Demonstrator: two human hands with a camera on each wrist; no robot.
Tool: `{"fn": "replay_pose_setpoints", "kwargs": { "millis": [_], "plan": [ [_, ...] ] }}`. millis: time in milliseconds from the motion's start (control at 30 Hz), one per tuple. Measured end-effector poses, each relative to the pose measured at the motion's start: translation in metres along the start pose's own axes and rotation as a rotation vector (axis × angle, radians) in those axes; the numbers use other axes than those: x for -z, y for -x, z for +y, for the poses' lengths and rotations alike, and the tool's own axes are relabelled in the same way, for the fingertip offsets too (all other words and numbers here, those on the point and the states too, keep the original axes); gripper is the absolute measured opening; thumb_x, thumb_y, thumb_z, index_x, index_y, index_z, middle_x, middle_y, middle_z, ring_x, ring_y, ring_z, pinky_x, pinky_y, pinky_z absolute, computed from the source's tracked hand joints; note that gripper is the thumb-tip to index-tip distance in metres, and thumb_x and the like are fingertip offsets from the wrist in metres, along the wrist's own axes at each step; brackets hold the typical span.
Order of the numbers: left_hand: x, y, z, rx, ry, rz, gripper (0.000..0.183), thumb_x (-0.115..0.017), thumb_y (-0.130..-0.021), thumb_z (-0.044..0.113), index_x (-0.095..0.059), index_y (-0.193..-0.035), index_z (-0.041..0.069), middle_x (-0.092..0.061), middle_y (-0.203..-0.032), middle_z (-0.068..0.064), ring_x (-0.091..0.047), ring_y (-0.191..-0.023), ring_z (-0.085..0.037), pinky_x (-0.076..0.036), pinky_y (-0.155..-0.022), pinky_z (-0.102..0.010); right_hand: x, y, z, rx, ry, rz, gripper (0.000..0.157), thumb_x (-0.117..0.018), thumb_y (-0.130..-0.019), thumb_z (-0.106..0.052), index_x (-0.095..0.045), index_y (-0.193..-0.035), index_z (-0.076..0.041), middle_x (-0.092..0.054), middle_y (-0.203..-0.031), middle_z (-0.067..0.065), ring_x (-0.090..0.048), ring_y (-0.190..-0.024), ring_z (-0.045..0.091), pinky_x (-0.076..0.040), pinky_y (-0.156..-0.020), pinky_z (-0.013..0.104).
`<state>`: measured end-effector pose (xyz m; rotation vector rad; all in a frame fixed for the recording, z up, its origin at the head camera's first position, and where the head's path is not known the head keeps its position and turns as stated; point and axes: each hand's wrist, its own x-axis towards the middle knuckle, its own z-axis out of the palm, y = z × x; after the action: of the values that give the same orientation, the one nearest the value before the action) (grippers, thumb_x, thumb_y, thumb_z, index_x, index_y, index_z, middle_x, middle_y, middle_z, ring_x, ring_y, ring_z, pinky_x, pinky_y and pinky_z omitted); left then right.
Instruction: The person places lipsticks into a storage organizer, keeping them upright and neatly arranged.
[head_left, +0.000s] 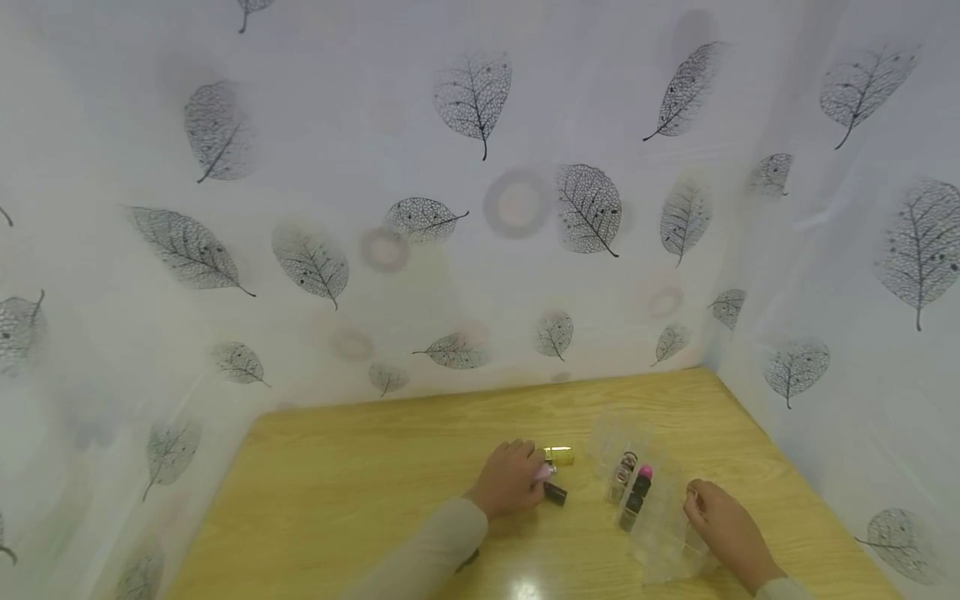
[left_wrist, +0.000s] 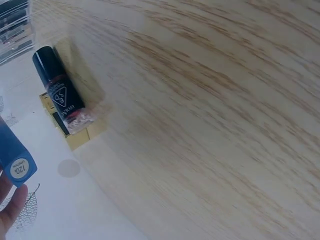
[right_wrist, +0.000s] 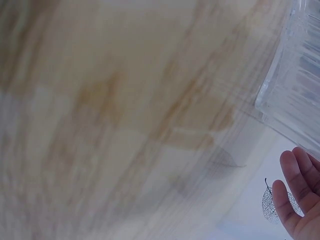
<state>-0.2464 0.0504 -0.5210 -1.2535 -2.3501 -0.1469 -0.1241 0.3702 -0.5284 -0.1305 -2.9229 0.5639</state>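
My left hand (head_left: 510, 477) pinches a blue cosmetic tube (left_wrist: 16, 157) with a round label reading 120 on its end. Beside that hand, a black tube (head_left: 555, 493) with white lettering and a clear end lies on the table, and a gold lipstick case (head_left: 558, 455) lies close by. To the right stands a clear plastic organizer (head_left: 663, 533) holding several dark tubes (head_left: 632, 504), one with a pink top. My right hand (head_left: 723, 521) is at the organizer's right side, fingers loosely bent, holding nothing. Whether its fingertips touch the organizer cannot be told.
The wood-grain table (head_left: 337, 483) meets a white wall covering (head_left: 517, 292) printed with leaves at the back and sides. A small dark object (head_left: 468, 560) lies partly hidden behind my left forearm.
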Motion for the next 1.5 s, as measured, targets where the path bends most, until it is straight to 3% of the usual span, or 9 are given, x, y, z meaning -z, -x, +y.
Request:
{"fn": "replay_pose_setpoints", "kwargs": {
  "millis": [333,567,900,1200,1333,1500],
  "plan": [
    [0.01,-0.01,0.007,0.061,0.111,0.058,0.021,-0.065,-0.077,0.033,-0.057,-0.088,0.017,-0.052,-0.076,0.008,-0.042,-0.067,-0.003,-0.036,-0.059,-0.011,-0.003,0.0,0.002,-0.001,0.004,0.009,0.018,-0.051,-0.09,-0.013,-0.061,-0.093,0.001,-0.061,-0.079,0.003,-0.055,-0.071,0.014,-0.049,-0.062,0.033],
    [0.018,-0.018,0.014,0.136,0.178,0.076,0.023,-0.066,-0.076,0.03,-0.061,-0.094,0.017,-0.06,-0.083,0.007,-0.051,-0.072,-0.004,-0.043,-0.064,-0.012,-0.004,-0.001,0.003,-0.009,0.01,0.002,0.02,-0.05,-0.09,-0.014,-0.061,-0.093,0.001,-0.062,-0.08,0.005,-0.057,-0.072,0.015,-0.05,-0.064,0.035],
    [0.022,-0.027,0.025,0.262,0.348,0.169,0.022,-0.07,-0.074,0.027,-0.059,-0.089,0.015,-0.059,-0.078,0.005,-0.048,-0.066,-0.002,-0.036,-0.056,-0.007,-0.002,0.0,0.001,-0.007,-0.016,-0.002,0.02,-0.05,-0.091,-0.014,-0.061,-0.095,0.003,-0.063,-0.083,0.007,-0.059,-0.075,0.019,-0.052,-0.066,0.038],
    [0.025,-0.034,0.036,0.442,0.606,0.085,0.023,-0.072,-0.076,0.022,-0.059,-0.093,0.014,-0.057,-0.082,0.004,-0.046,-0.068,0.0,-0.04,-0.058,-0.01,0.002,0.0,-0.002,-0.018,-0.02,-0.021,0.021,-0.049,-0.092,-0.014,-0.061,-0.095,0.003,-0.063,-0.082,0.006,-0.058,-0.074,0.018,-0.051,-0.066,0.037],
    [0.025,-0.037,0.039,0.482,0.696,0.092,0.02,-0.071,-0.077,0.019,-0.059,-0.092,0.012,-0.057,-0.081,0.004,-0.045,-0.067,0.0,-0.041,-0.057,-0.011,0.001,0.0,-0.001,-0.022,-0.015,-0.024,0.021,-0.049,-0.092,-0.015,-0.061,-0.096,0.003,-0.063,-0.082,0.006,-0.057,-0.074,0.017,-0.05,-0.065,0.036],
    [0.024,-0.043,0.045,0.539,0.819,0.048,0.018,-0.069,-0.079,0.019,-0.058,-0.093,0.014,-0.056,-0.082,0.006,-0.045,-0.066,0.0,-0.042,-0.057,-0.013,0.0,-0.001,0.0,-0.03,-0.018,-0.034,0.021,-0.048,-0.093,-0.015,-0.061,-0.095,0.002,-0.062,-0.082,0.005,-0.056,-0.073,0.015,-0.049,-0.063,0.034]
  ]
}}
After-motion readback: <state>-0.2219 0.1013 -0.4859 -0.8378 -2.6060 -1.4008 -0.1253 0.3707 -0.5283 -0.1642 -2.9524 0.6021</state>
